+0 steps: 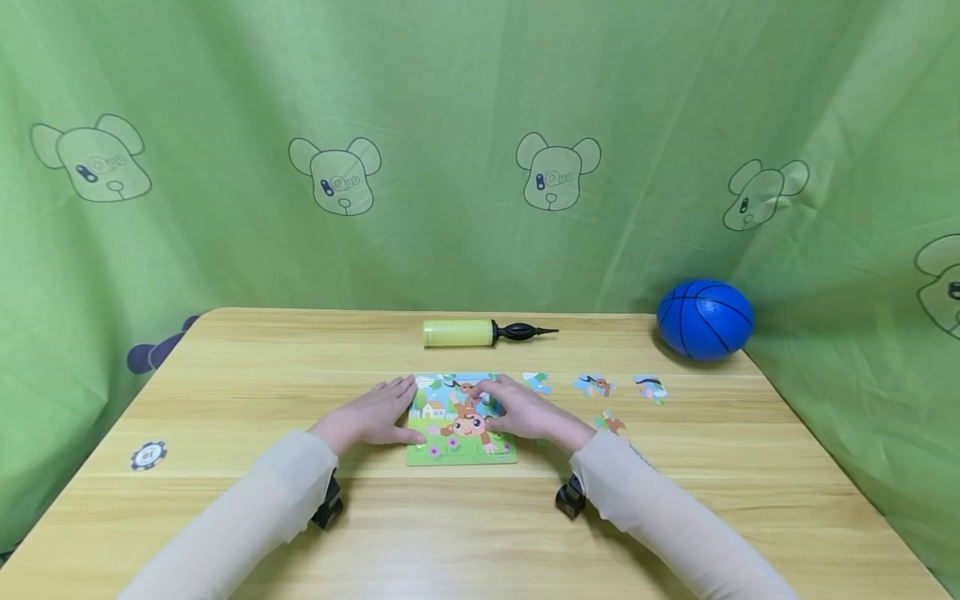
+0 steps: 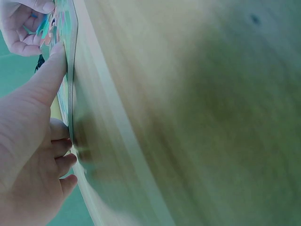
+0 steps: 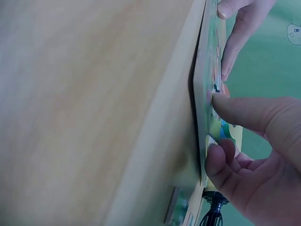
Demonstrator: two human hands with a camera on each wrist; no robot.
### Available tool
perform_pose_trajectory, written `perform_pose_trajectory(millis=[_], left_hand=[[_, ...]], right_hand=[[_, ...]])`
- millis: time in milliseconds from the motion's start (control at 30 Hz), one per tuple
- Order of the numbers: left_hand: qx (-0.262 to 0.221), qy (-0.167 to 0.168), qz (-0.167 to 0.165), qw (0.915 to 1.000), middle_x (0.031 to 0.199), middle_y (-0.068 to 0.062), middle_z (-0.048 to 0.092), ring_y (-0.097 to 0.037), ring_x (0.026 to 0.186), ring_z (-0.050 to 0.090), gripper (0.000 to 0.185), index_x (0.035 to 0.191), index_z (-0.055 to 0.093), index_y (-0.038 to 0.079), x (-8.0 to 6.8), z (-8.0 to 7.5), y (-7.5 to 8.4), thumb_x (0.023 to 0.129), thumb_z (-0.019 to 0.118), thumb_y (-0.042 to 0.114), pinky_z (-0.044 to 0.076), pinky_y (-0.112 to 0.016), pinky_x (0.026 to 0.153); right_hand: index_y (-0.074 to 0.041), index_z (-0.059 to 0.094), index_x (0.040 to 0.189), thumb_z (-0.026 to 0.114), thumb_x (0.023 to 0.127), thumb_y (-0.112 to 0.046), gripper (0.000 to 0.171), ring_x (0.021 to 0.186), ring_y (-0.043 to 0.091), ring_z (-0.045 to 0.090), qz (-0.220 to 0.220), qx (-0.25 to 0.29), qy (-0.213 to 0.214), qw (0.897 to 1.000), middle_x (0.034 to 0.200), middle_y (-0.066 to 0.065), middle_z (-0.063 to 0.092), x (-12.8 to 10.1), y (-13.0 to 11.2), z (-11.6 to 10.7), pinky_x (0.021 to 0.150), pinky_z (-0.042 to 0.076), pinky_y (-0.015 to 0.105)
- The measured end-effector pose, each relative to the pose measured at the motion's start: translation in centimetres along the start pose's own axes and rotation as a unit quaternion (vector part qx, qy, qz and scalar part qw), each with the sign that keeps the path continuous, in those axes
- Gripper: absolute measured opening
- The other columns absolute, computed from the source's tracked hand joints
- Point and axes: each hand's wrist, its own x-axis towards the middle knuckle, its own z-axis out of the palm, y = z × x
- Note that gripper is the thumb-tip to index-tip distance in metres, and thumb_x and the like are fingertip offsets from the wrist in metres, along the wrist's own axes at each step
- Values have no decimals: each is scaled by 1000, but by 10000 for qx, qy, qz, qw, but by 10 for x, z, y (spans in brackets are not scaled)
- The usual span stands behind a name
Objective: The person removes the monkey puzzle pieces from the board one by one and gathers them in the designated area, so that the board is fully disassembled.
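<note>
A picture puzzle (image 1: 453,454) showing a monkey, a house and flowers lies on the wooden table. My left hand (image 1: 375,414) rests along its left edge, fingers extended, with the thumb lying over the puzzle's lower left part. Over the puzzle's right half is my right hand (image 1: 522,410), fingers bent, pinching a colourful puzzle piece (image 2: 45,29) between thumb and fingers close above the picture. In the right wrist view the thumb comes down at the puzzle's surface and the fingers partly hide the piece.
Several loose puzzle pieces (image 1: 596,385) lie right of the puzzle, one partly behind the right forearm. Behind it is a yellow hand pump (image 1: 459,332) with a black nozzle. A blue ball (image 1: 705,320) sits at the back right, a poker chip (image 1: 148,456) at the left.
</note>
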Motion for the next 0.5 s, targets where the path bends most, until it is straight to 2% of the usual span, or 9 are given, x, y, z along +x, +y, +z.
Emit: perform_pose_trajectory(millis=[67,233,367,500], left_hand=[[-13,-8,-9,10000,150,-20,11,-33,137,10,90,143,20,-6,0,0,0,86,51,57,10,-42,110],[-28,-5,-19,10000,150,-20,11,-33,136,11,90,143,20,-6,-1,-1,1,86,51,56,10,-43,110],[-23,6,-17,10000,150,-20,11,-33,136,11,90,143,20,-6,-1,-1,1,86,51,56,10,-43,110],[-28,6,-10,10000,150,-20,11,-33,136,11,90,143,20,-6,-1,-1,1,86,52,56,10,-43,110]], right_hand=[[-15,53,118,68,84,-11,38,93,23,49,-99,15,-28,9999,112,9,51,0,1,-1,77,44,41],[-13,51,120,66,85,-6,39,70,18,43,-294,85,-138,9994,87,5,51,0,4,-1,63,37,34],[-11,49,121,65,85,-5,40,67,17,43,-221,87,-149,9996,83,5,50,0,4,0,61,38,33],[-9,50,114,67,84,-7,34,71,16,45,84,41,-72,9999,86,3,51,1,2,1,64,40,32]])
